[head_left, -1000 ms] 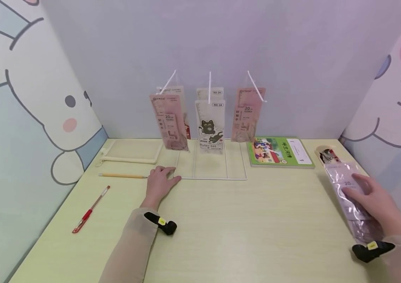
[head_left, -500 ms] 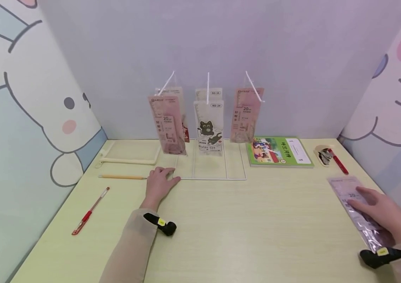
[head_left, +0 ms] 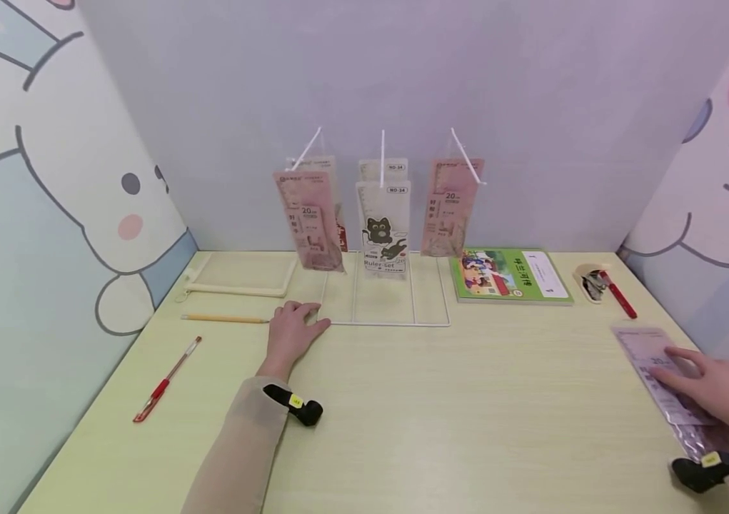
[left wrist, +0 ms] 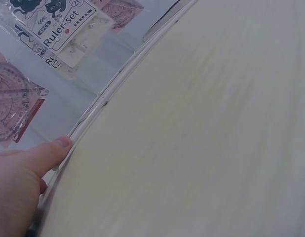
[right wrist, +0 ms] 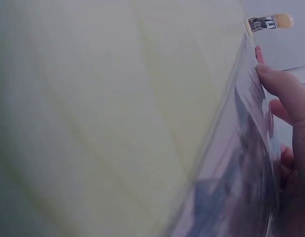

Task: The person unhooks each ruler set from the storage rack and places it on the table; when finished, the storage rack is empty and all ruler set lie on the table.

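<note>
My left hand (head_left: 288, 334) holds the front left corner of a white wire display rack (head_left: 396, 325); in the left wrist view its thumb (left wrist: 58, 148) lies against the white wire. On the rack's hooks hang a pink ruler set (head_left: 309, 221) at left, a white cat-print ruler set (head_left: 383, 228) in the middle and another pink ruler set (head_left: 450, 207) at right. At the table's right side, my right hand (head_left: 717, 389) grips a pinkish-purple ruler set (head_left: 643, 350) in clear plastic, thumb on one face. The right wrist view shows the plastic sleeve (right wrist: 241, 163) close over the table.
A green book (head_left: 510, 277) lies behind right of the rack. Farther right is a beige oval item (head_left: 585, 271) with a red-handled thing (head_left: 617, 294). On the left lie a cream-edged pouch (head_left: 238, 277), a pencil (head_left: 225, 318) and a red pen (head_left: 165, 382).
My right hand has drawn the purple ruler set rightward and toward me, lower to the table, uncovering the red-handled thing. My left hand has stayed at the rack's corner.
</note>
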The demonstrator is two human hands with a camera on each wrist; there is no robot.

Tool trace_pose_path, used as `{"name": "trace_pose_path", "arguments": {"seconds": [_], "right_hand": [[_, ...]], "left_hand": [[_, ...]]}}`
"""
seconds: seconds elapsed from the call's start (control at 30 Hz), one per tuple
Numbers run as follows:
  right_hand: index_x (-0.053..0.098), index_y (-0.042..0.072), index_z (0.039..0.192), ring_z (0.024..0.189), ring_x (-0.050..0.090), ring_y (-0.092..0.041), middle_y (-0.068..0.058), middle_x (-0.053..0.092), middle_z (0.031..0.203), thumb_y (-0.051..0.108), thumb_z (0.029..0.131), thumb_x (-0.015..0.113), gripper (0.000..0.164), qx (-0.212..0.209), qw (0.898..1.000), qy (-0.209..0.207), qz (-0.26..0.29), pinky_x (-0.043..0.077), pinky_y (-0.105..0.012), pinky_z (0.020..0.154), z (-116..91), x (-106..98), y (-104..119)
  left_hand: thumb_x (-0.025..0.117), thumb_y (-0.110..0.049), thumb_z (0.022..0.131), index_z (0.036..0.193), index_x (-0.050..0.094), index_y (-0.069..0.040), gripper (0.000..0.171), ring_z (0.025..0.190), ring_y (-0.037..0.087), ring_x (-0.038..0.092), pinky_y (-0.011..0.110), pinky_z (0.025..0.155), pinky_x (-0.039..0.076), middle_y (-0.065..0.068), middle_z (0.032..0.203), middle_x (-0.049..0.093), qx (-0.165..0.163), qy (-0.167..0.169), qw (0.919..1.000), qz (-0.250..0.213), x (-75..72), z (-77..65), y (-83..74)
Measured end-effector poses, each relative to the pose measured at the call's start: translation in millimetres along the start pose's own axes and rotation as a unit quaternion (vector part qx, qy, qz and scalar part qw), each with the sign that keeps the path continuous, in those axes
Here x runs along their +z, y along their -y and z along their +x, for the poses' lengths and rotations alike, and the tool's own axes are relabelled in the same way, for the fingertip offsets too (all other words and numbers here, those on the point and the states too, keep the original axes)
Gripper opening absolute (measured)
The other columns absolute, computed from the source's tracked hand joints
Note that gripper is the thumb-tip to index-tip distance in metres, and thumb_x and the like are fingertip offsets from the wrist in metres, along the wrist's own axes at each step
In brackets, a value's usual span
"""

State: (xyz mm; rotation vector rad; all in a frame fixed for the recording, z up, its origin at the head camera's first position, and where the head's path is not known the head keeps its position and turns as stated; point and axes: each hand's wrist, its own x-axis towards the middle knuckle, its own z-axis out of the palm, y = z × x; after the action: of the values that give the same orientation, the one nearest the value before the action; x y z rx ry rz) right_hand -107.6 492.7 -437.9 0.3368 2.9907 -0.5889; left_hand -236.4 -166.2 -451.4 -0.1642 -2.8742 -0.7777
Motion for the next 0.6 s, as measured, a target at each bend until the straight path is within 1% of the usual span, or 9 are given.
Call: {"name": "trace_pose_path", "arguments": {"seconds": [0.03, 0.1, 0.2, 0.27, 0.3, 0.37, 0.47, 0.53, 0.6], "right_hand": [[0.028, -0.018, 0.133, 0.088, 0.038, -0.050, -0.048, 0.026, 0.113, 0.054, 0.091, 0.051, 0.086, 0.001, 1.000, 0.001, -0.001, 0.036, -0.060, 0.073, 1, 0, -1], [0.023, -0.017, 0.135, 0.087, 0.039, -0.050, -0.048, 0.024, 0.113, 0.054, 0.090, 0.051, 0.089, 0.010, 1.000, 0.011, 0.015, 0.041, -0.056, 0.070, 3, -1, -4], [0.014, -0.015, 0.139, 0.093, 0.037, -0.053, -0.049, 0.020, 0.117, 0.057, 0.089, 0.051, 0.095, 0.036, 0.998, 0.021, 0.046, 0.045, -0.054, 0.067, 6, -2, -6], [0.012, -0.015, 0.140, 0.098, 0.033, -0.057, -0.050, 0.018, 0.120, 0.057, 0.089, 0.050, 0.095, 0.041, 0.998, 0.013, 0.053, 0.044, -0.057, 0.068, 8, -4, -5], [0.014, -0.015, 0.139, 0.100, 0.030, -0.059, -0.051, 0.018, 0.121, 0.056, 0.090, 0.050, 0.094, 0.036, 0.998, 0.006, 0.046, 0.042, -0.060, 0.071, 9, -7, -2], [0.020, -0.017, 0.136, 0.101, 0.030, -0.061, -0.051, 0.023, 0.120, 0.053, 0.091, 0.050, 0.089, 0.014, 1.000, -0.014, 0.021, 0.037, -0.064, 0.072, 10, -12, 6], [0.028, -0.016, 0.134, 0.098, 0.037, -0.059, -0.049, 0.033, 0.114, 0.050, 0.092, 0.051, 0.081, -0.031, 0.999, -0.043, -0.015, 0.035, -0.065, 0.071, 15, -19, 26], [0.030, -0.013, 0.136, 0.097, 0.041, -0.057, -0.047, 0.037, 0.114, 0.048, 0.092, 0.052, 0.079, -0.058, 0.997, -0.047, -0.009, 0.037, -0.063, 0.070, 20, -22, 42], [0.030, -0.011, 0.138, 0.098, 0.043, -0.055, -0.044, 0.038, 0.119, 0.046, 0.092, 0.053, 0.076, -0.084, 0.995, -0.046, 0.014, 0.039, -0.062, 0.070, 27, -21, 60]], "left_hand": [[0.063, -0.049, 0.085, 0.121, 0.063, -0.016, 0.050, 0.103, 0.035, 0.044, 0.048, 0.088, 0.035, 0.017, 0.117, 0.052, 0.000, -0.001, 1.0000, 0.001, 0.0, 0.1, 0.0], [0.063, -0.049, 0.085, 0.121, 0.063, -0.016, 0.049, 0.103, 0.035, 0.044, 0.048, 0.088, 0.035, 0.017, 0.117, 0.052, 0.000, -0.001, 1.0000, 0.001, 0.1, 0.2, 0.0], [0.064, -0.048, 0.085, 0.121, 0.063, -0.016, 0.049, 0.103, 0.035, 0.044, 0.048, 0.088, 0.035, 0.017, 0.117, 0.052, 0.001, -0.001, 1.0000, 0.000, 0.5, 0.0, 0.3], [0.063, -0.048, 0.085, 0.121, 0.063, -0.016, 0.049, 0.103, 0.035, 0.044, 0.048, 0.088, 0.035, 0.017, 0.117, 0.052, 0.001, 0.000, 1.0000, 0.000, 0.7, -0.2, 0.2], [0.063, -0.048, 0.085, 0.121, 0.063, -0.016, 0.049, 0.103, 0.035, 0.044, 0.048, 0.088, 0.035, 0.017, 0.117, 0.052, 0.001, -0.001, 1.0000, 0.000, 0.7, -0.3, 0.0], [0.063, -0.048, 0.085, 0.121, 0.063, -0.016, 0.049, 0.103, 0.035, 0.044, 0.048, 0.087, 0.035, 0.016, 0.117, 0.052, 0.000, -0.001, 1.0000, 0.000, 1.0, 0.0, 0.3], [0.063, -0.048, 0.085, 0.122, 0.063, -0.016, 0.049, 0.103, 0.035, 0.044, 0.048, 0.087, 0.035, 0.017, 0.117, 0.052, 0.000, -0.002, 1.0000, -0.001, 1.0, 0.4, 0.6], [0.063, -0.048, 0.085, 0.122, 0.063, -0.015, 0.049, 0.103, 0.035, 0.044, 0.048, 0.087, 0.035, 0.017, 0.117, 0.052, 0.001, -0.002, 1.0000, -0.001, 0.6, 0.5, 0.7], [0.064, -0.048, 0.085, 0.121, 0.063, -0.015, 0.049, 0.103, 0.035, 0.044, 0.048, 0.087, 0.035, 0.017, 0.117, 0.052, 0.000, -0.001, 1.0000, 0.000, 0.3, 0.2, 0.2]]}}
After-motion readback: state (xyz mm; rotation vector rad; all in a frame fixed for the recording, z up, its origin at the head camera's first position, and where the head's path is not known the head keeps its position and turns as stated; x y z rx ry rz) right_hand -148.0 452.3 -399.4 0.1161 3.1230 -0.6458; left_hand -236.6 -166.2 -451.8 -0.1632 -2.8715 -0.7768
